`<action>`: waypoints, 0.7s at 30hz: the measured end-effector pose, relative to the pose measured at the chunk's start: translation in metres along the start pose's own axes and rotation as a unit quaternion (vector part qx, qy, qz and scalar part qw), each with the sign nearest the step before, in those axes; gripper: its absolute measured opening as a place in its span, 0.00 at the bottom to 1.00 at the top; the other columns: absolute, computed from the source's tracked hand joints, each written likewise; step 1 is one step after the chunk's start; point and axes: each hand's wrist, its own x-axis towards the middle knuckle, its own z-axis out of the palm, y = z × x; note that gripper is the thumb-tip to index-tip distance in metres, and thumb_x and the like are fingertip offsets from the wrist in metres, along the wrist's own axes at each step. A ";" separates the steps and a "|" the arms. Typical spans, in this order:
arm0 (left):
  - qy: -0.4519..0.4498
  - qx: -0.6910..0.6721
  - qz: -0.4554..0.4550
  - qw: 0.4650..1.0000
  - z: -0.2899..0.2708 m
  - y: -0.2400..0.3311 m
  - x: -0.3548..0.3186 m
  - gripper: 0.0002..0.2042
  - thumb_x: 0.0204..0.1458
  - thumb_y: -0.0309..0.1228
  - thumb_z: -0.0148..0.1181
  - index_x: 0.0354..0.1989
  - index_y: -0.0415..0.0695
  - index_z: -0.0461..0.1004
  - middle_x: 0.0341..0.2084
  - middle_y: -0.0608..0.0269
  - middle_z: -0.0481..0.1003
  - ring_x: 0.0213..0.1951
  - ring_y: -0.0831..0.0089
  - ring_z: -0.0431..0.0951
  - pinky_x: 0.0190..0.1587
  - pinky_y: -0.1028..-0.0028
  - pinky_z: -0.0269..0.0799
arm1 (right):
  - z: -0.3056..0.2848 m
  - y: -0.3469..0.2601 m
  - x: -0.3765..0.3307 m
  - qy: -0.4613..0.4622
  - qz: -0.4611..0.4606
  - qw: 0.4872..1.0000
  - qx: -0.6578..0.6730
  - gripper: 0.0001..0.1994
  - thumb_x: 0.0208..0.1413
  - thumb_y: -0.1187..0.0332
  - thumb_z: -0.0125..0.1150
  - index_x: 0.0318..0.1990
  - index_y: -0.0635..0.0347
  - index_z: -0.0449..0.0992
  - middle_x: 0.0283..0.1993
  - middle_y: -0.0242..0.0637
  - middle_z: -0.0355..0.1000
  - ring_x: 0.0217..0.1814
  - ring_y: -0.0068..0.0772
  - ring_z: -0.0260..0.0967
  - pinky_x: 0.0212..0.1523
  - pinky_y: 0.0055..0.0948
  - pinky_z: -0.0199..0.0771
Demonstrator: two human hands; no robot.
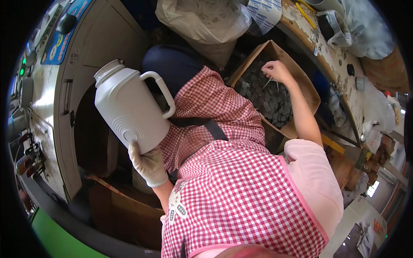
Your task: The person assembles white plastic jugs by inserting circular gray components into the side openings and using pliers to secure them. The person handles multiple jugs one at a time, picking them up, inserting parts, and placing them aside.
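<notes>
1. Landmark: open brown cardboard box [307, 92], well filled with small dark-grey round discs [273, 105].
2. Large off-white plastic jug [129, 107], left of the box and well apart from it. Tilted; neck to the upper left, looped handle facing the box, concentric rings moulded low on the side.
3. Left hand [148, 165], in a pale glove: gripping the jug's base end, thumb on the side by the rings.
4. Right hand [277, 71], bare: over the discs in the box, fingers curled. Thin whitish strips [266, 84] show just under it; cannot tell whether held.
5. Red-and-white checked cloth apron [232, 185], on the person, below and left of the box.
6. Bulky whitish sack [202, 21], above and left of the box.
7. Worn, paint-chipped workbench [340, 88], right of the box.
</notes>
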 end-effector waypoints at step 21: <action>-0.009 0.022 0.010 1.000 0.031 -0.012 0.002 0.18 0.67 0.32 0.57 0.61 0.36 0.71 0.60 0.50 0.75 0.61 0.61 0.76 0.64 0.58 0.75 | 0.043 -0.026 -0.019 0.175 0.011 0.919 0.352 0.12 0.65 0.62 0.67 0.45 0.63 0.84 0.30 0.24 0.74 0.27 0.13 0.66 0.28 0.17 0.64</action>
